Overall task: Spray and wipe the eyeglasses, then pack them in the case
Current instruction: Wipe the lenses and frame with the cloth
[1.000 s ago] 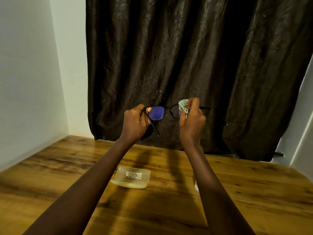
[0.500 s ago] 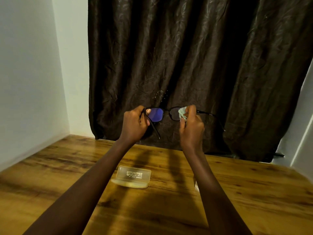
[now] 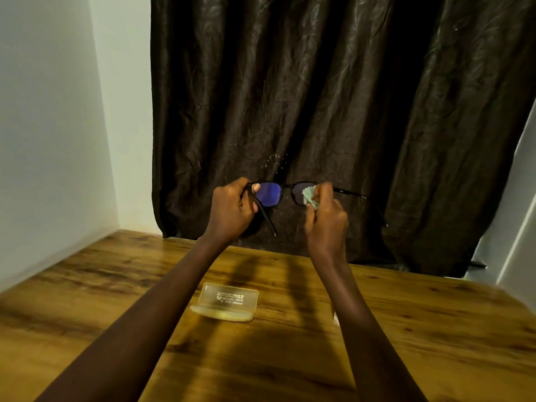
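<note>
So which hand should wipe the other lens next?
Probably the right hand: it already pinches the green cloth, while the left hand steadies the eyeglasses at the bluish lens's corner.

single head-worn view, looking forward and slightly down along both forearms toward a dark curtain (image 3: pixel 333 111). close to the wooden table (image 3: pixel 435 329), whose near part fills the lower frame just below the curtain. white walls left and right of the curtain. no second view to share anything with.
</note>
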